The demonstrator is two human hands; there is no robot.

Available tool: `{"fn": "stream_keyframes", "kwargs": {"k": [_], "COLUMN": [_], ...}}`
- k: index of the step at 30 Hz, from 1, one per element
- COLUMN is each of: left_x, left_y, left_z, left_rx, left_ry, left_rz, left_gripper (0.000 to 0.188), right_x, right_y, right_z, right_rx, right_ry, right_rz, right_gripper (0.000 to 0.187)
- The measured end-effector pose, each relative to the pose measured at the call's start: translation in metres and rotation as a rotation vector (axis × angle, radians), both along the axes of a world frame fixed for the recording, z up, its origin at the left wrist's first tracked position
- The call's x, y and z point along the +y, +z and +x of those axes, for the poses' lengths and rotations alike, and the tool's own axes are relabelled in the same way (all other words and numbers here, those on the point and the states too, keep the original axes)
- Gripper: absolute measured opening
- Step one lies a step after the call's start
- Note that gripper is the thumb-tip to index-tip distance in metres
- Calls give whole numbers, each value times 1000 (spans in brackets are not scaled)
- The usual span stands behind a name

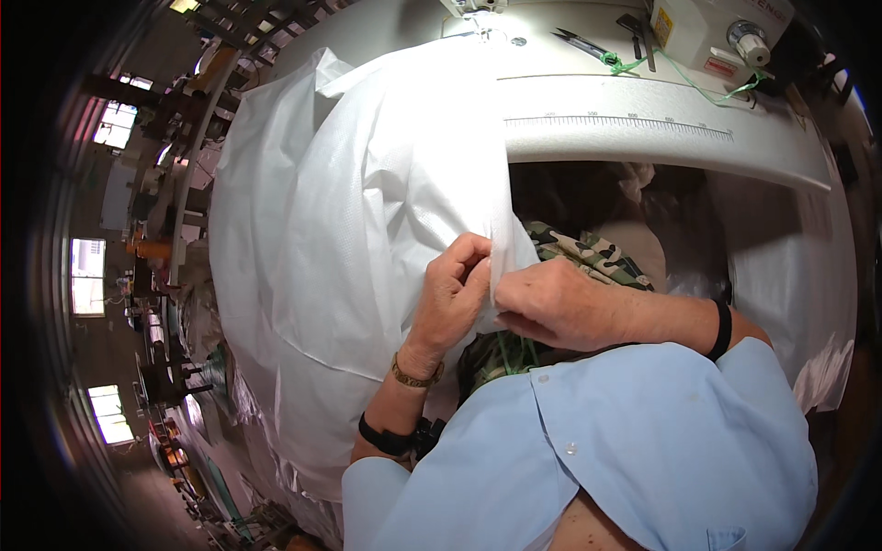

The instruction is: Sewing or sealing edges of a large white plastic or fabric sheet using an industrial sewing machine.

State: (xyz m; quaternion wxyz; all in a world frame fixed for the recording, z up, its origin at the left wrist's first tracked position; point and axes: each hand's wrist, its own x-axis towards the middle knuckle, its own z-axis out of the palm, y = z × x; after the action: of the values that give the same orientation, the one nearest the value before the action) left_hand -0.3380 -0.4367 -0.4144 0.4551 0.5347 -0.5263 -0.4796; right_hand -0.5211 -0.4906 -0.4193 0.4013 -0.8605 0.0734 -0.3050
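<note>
A large sheet of white woven fabric (349,211) runs from the sewing machine's needle area (482,28) down toward my body and spreads wide to the left. My left hand (455,289) pinches its right-hand edge between thumb and fingers. Close beside it, my right hand (556,298) is closed on the same edge, with the fingertips partly hidden. Between the two hands the edge looks folded into a narrow strip. Camouflage cloth (593,257) lies below, behind my right hand.
On the machine bed (661,110), marked with a ruler scale, lie snips (584,44) tied with green cord and a dark metal tool (634,32). The machine head with a round knob (751,44) stands at the upper right. Clear plastic (790,266) hangs at the right.
</note>
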Motion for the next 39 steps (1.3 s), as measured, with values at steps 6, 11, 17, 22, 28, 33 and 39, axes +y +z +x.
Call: {"fn": "stream_keyframes", "kwargs": {"k": [6, 11, 17, 22, 28, 33, 39], "left_x": [4, 7, -24, -14, 7, 15, 23], "left_y": [-5, 35, 120, 119, 10, -19, -24], "left_z": [5, 36, 52, 50, 44, 38, 45], "left_rx": [138, -157, -539, -965, -990, -695, -181], "left_ry": [99, 212, -7, -283, -134, 159, 310], "left_rz": [56, -51, -126, -245, -358, -266, -38], "left_gripper": [7, 4, 5, 9, 13, 11, 13], "right_x": [-4, -22, -17, 10, -38, -104, -161], "right_y": [0, -26, -67, -87, -161, -11, 19], "right_z": [13, 24, 180, 214, 145, 74, 72], "right_rx": [156, -115, -137, -278, 221, 724, 156], "right_ry": [62, -176, 175, 429, 194, 432, 128], "right_rz": [-364, 524, 352, 378, 70, -111, -393], "right_gripper": [18, 15, 44, 34, 27, 24, 14]}}
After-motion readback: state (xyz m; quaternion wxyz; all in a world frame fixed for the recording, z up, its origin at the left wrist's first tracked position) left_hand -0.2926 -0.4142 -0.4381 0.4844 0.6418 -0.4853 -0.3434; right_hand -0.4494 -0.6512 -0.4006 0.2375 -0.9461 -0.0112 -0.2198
